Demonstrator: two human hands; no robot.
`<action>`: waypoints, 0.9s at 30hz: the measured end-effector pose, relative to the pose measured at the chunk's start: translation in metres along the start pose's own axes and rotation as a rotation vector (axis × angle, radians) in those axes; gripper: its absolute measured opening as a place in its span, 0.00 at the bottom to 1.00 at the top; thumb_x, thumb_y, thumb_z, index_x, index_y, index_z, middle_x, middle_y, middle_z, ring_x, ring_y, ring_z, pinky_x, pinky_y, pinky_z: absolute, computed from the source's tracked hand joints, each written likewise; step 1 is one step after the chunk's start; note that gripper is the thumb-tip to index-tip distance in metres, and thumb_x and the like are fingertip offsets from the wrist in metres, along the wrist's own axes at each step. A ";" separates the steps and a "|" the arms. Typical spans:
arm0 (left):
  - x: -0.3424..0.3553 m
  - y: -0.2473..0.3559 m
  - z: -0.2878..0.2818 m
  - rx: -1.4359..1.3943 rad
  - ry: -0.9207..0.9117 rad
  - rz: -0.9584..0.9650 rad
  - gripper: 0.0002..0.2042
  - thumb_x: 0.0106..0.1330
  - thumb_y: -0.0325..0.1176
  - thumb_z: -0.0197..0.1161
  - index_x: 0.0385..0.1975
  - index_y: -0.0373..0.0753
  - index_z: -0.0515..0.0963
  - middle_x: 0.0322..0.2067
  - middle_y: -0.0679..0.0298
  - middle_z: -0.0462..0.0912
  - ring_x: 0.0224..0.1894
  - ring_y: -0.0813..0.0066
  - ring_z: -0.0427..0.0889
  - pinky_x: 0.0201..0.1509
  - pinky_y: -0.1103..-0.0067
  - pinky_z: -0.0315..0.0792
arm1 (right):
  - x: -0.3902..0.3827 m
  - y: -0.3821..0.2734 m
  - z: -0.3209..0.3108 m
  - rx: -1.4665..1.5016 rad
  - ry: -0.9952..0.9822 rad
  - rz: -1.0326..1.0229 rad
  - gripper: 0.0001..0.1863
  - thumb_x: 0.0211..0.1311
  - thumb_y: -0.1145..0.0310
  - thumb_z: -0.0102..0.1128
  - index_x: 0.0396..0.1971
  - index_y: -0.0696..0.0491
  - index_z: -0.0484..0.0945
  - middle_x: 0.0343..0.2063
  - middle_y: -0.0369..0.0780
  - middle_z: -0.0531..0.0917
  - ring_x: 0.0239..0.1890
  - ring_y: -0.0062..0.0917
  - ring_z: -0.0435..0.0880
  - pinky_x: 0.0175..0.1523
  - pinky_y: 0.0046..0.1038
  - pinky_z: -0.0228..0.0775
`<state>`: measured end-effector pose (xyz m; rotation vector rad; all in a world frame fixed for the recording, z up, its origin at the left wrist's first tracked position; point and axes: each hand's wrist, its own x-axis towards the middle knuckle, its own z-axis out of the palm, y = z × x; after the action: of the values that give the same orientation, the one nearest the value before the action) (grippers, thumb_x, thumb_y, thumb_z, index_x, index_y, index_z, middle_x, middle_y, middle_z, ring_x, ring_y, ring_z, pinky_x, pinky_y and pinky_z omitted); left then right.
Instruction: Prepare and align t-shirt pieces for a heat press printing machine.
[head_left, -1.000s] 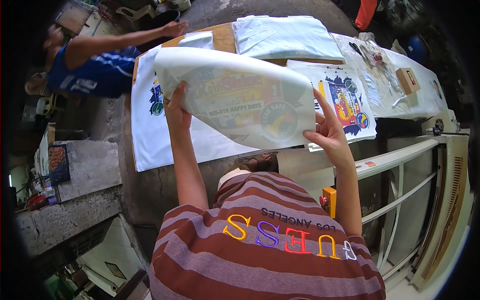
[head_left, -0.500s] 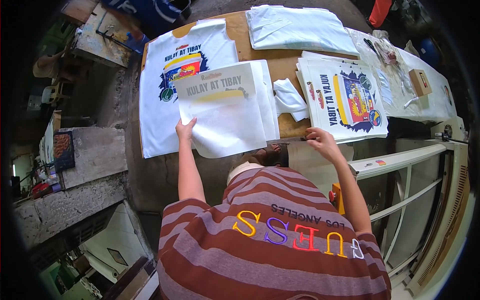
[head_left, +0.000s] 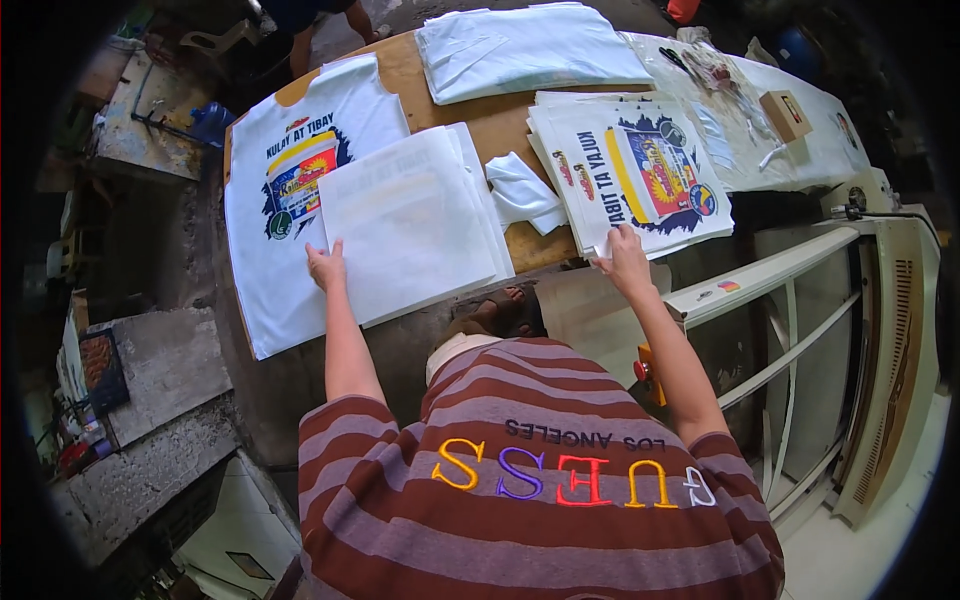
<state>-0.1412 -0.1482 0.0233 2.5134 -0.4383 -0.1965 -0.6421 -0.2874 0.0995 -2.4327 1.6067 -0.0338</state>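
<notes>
One left hand (head_left: 325, 267) touches white paper (head_left: 415, 222), one right hand (head_left: 626, 262) printed sheets (head_left: 655, 180).
They're apart; can't tell if they grip.

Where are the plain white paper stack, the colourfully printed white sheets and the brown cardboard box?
Plain white paper stack (head_left: 412, 215): head view, middle of top sheet.
Colourfully printed white sheets (head_left: 652, 178): head view, top sheet's picture.
Brown cardboard box (head_left: 783, 117): head view, its middle.

A brown box (head_left: 787, 116) and probably scissors (head_left: 673, 59) lie upper right; a blue jug (head_left: 211, 126) stands upper left.
</notes>
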 end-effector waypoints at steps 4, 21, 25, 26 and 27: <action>-0.007 -0.001 -0.006 -0.006 0.121 0.146 0.30 0.50 0.37 0.64 0.54 0.36 0.62 0.47 0.52 0.67 0.48 0.56 0.70 0.52 0.70 0.65 | 0.000 0.003 -0.001 0.081 0.022 -0.060 0.27 0.35 0.64 0.71 0.35 0.59 0.69 0.41 0.46 0.69 0.44 0.40 0.70 0.47 0.34 0.68; -0.125 0.115 0.004 -0.545 -0.454 0.391 0.17 0.56 0.31 0.58 0.47 0.41 0.71 0.46 0.59 0.73 0.45 0.68 0.74 0.46 0.77 0.68 | 0.007 -0.010 -0.052 0.203 0.177 -0.109 0.03 0.50 0.76 0.51 0.24 0.59 0.71 0.24 0.46 0.76 0.32 0.41 0.75 0.38 0.38 0.66; -0.116 0.151 -0.005 -0.728 -0.671 0.304 0.23 0.64 0.49 0.46 0.54 0.41 0.65 0.51 0.60 0.70 0.51 0.70 0.68 0.52 0.76 0.62 | -0.018 -0.075 -0.159 0.550 -0.367 -0.346 0.06 0.52 0.73 0.54 0.28 0.59 0.73 0.25 0.47 0.77 0.32 0.37 0.76 0.37 0.33 0.66; -0.113 0.160 -0.005 -0.724 -0.667 0.305 0.23 0.64 0.49 0.46 0.54 0.41 0.65 0.51 0.60 0.70 0.51 0.70 0.68 0.52 0.76 0.62 | -0.022 -0.090 -0.184 0.667 -0.479 -0.433 0.08 0.54 0.71 0.56 0.30 0.60 0.73 0.24 0.42 0.77 0.30 0.30 0.77 0.38 0.29 0.66; -0.112 0.172 -0.003 -0.870 -0.750 0.277 0.26 0.64 0.52 0.43 0.55 0.41 0.64 0.52 0.60 0.69 0.51 0.70 0.68 0.53 0.75 0.62 | -0.026 -0.092 -0.196 0.907 -0.485 -0.483 0.08 0.55 0.70 0.55 0.30 0.60 0.73 0.23 0.39 0.77 0.28 0.25 0.76 0.36 0.26 0.67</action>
<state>-0.2916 -0.2419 0.1280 1.4427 -0.7736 -0.9917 -0.5977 -0.2635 0.3117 -1.8233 0.5646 -0.1885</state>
